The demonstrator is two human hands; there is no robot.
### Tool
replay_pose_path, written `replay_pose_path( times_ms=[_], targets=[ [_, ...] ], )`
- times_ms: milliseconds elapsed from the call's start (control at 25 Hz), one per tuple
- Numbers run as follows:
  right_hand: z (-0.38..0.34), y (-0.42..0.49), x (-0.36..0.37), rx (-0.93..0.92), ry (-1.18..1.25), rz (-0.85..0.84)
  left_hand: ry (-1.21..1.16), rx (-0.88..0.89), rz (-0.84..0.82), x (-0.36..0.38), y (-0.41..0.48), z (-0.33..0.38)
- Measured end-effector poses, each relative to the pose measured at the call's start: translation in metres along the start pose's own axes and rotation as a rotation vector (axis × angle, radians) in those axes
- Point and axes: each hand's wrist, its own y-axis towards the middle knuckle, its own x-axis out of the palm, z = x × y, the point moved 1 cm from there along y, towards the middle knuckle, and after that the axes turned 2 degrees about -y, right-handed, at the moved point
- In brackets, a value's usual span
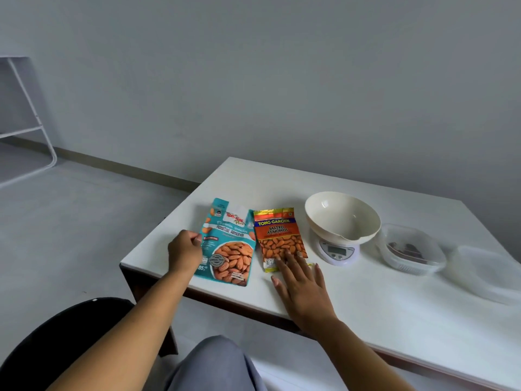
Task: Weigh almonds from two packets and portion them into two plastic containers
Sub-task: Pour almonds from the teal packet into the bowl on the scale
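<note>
Left hand: the left hand (184,251) is curled at the left edge of the teal roasted-almonds packet (229,249), thumb and fingers pinching that edge.
Right hand: the right hand (303,289) lies flat with its fingers straight and spread, the fingertips pressing on the lower end of the orange salted-almonds packet (277,235).
Packets: both lie flat on the white bench (394,306) near its left front corner, side by side with their edges touching, teal on the left and orange on the right.
Scale: a small white digital kitchen scale (337,251) stands just right of the orange packet, with a cream bowl (342,217) sitting on top of it.
Containers: a clear plastic container (411,249) sits just right of the scale with something dark inside; a second clear plastic piece (485,272) lies further right, too blurred to tell whether it is a container or a lid.
</note>
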Motion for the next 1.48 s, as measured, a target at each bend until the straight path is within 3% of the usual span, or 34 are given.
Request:
replay_pose_path(
  times_ms=[200, 360, 600, 800, 920, 1000, 1120, 1240, 1400, 1480],
  targets=[
    [-0.004, 0.005, -0.001, -0.039, -0.010, -0.052, -0.331, -0.092, 0.180, -0.022, -0.004, -0.028],
    [0.001, 0.001, -0.006, -0.073, 0.061, 0.014, -0.516, -0.018, 0.205, -0.017, -0.022, -0.015],
    [0.030, -0.025, -0.020, 0.009, 0.237, 0.294, -0.662, 0.131, 0.065, 0.030, -0.075, 0.030],
    [0.069, -0.053, -0.025, 0.099, 0.308, 0.332, -0.697, 0.170, -0.017, 0.073, -0.112, 0.053],
    [0.081, -0.065, -0.031, 0.177, 0.612, 0.387, -0.731, 0.216, -0.112, 0.089, -0.129, 0.063],
    [0.086, -0.064, -0.046, 0.231, 0.843, 0.527, -0.717, 0.263, -0.192, 0.093, -0.137, 0.068],
    [0.092, -0.052, -0.091, 0.246, 0.982, 0.695, -0.649, 0.358, -0.282, 0.093, -0.142, 0.071],
    [0.099, -0.042, -0.138, 0.249, 0.822, 0.645, -0.554, 0.456, -0.415, 0.088, -0.141, 0.075],
    [0.098, -0.029, -0.154, 0.188, 0.485, 0.342, -0.441, 0.554, -0.521, 0.080, -0.141, 0.084],
    [0.098, -0.025, -0.155, 0.258, 0.540, 0.419, -0.418, 0.567, -0.481, 0.077, -0.136, 0.085]
  ],
)
